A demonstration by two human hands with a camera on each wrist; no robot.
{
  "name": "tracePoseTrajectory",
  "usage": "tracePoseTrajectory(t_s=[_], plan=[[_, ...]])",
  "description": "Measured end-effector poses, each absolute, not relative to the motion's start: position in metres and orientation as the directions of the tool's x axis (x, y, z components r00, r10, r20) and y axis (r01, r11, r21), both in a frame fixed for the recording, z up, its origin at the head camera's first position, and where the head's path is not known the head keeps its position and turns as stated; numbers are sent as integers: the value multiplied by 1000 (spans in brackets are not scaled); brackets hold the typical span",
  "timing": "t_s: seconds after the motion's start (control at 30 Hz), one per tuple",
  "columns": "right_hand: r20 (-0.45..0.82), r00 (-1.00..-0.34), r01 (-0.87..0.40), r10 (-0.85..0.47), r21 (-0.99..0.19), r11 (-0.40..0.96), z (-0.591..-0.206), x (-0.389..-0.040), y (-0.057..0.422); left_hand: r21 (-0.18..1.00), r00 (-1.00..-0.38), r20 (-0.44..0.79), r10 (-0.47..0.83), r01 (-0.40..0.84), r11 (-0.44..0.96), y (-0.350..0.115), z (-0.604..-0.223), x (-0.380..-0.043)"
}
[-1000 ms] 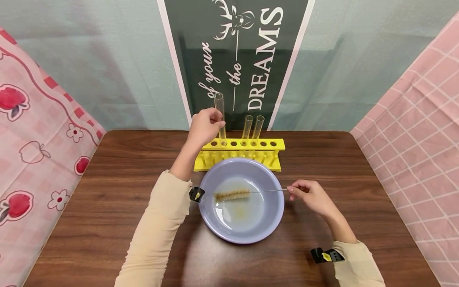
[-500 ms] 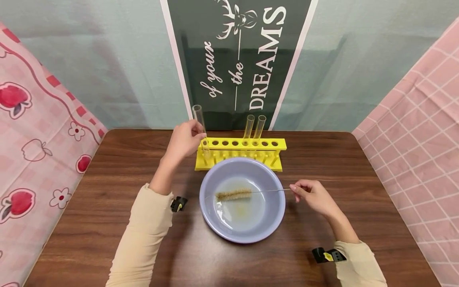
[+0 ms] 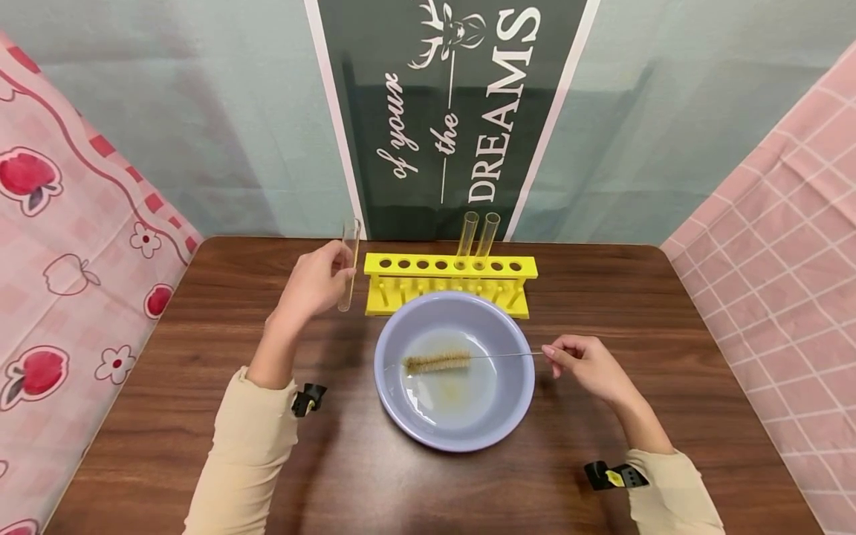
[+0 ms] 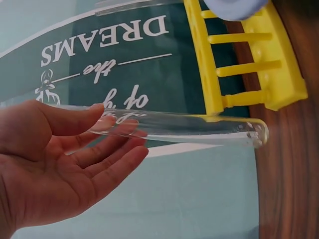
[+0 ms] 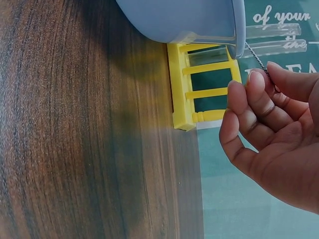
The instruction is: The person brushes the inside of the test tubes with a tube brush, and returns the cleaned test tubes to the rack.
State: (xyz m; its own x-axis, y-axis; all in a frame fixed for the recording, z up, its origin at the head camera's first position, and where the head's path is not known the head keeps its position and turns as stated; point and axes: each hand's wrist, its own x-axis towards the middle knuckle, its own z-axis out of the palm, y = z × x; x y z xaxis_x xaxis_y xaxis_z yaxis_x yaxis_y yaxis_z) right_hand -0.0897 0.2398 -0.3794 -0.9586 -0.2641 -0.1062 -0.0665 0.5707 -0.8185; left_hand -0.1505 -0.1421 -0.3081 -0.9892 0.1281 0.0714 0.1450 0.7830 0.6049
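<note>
A clear glass test tube point(image 4: 199, 128) is pinched upright between the thumb and fingers of my left hand point(image 3: 314, 281), just left of the yellow test tube rack point(image 3: 414, 266). In the left wrist view its rounded bottom end lies beside the rack's end. My right hand point(image 3: 588, 364) pinches the thin twisted wire handle point(image 5: 258, 62) of a test tube brush point(image 3: 438, 362). The brush's tan bristles lie inside the purple basin point(image 3: 386, 394), over shallow cloudy water. Two other test tubes point(image 3: 467, 238) stand in the rack, right of its middle.
The basin stands in front of the rack and hides part of its base. Brown wooden table point(image 3: 160, 386) surrounds them. A hanging cloth with lettering point(image 3: 441, 111) backs the table, and pink patterned cloths point(image 3: 769, 223) hang at both sides.
My left hand has carried the test tube left and down, from above the rack to beside its left end. The right hand and brush have stayed nearly still.
</note>
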Motion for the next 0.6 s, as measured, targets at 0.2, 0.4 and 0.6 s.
tracePoseTrajectory(t_s=[0.2, 0.4, 0.6], plan=[[-122, -957, -52, -265, -823, 566, -401, -96, 252, 578, -985, 29, 169, 155, 801, -149, -321, -146], [-129, -955, -50, -268, -820, 571, -401, -96, 254, 502, -979, 20, 204, 186, 845, -150, -336, -140], [-114, -958, -55, -265, -829, 556, -400, -96, 256, 436, -971, -4, 240, 214, 874, -150, -344, -131]])
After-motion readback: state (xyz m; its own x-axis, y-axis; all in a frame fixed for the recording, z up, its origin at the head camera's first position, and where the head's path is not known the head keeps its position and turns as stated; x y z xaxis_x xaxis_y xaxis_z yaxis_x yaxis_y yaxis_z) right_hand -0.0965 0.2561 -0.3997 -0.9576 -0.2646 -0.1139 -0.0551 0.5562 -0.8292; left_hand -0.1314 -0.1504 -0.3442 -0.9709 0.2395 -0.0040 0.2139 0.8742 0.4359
